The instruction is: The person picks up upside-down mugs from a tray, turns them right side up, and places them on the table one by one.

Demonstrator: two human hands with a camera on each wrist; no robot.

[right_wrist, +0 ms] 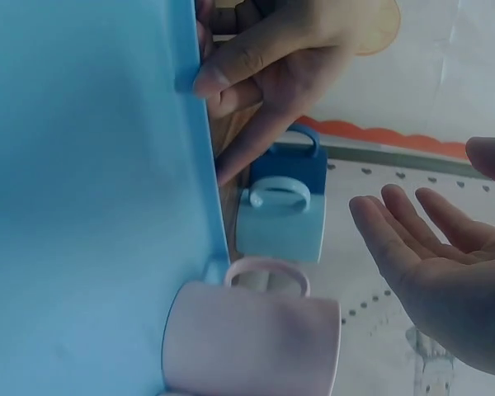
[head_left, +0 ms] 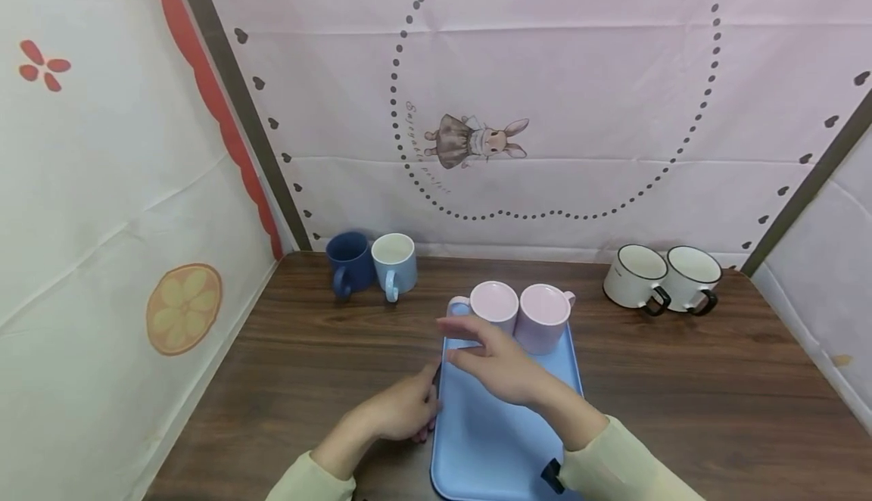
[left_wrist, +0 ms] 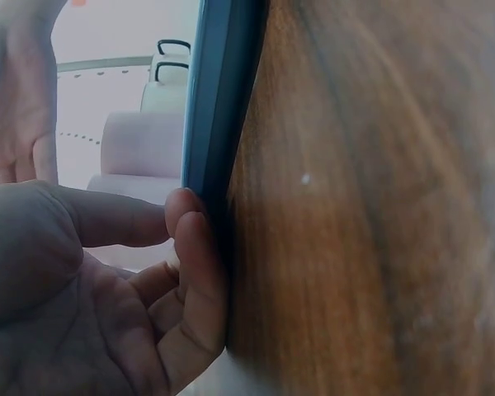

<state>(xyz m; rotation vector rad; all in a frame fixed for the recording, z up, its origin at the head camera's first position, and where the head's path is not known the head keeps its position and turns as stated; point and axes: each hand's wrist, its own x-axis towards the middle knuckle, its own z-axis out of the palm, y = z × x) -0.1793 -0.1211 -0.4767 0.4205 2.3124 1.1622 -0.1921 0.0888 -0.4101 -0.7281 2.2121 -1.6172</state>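
A light blue tray (head_left: 496,433) lies lengthwise on the wooden table, with two pale pink mugs at its far end. The left pink mug (head_left: 495,304) has its handle toward the left, and the right pink mug (head_left: 543,319) points its handle right. At the tray's left edge, my left hand (head_left: 403,408) grips the rim; the left wrist view has its thumb and curled fingers at the edge. My right hand (head_left: 500,361) hovers over the tray, near the mugs. Its fingers (right_wrist: 454,239) are extended and hold nothing in the right wrist view.
Against the back wall at left stand a dark blue mug (head_left: 350,262) and a light blue mug (head_left: 395,262). Two white enamel mugs with black handles (head_left: 636,278) stand at the back right. Printed cloth walls (head_left: 545,92) enclose the table's back and sides.
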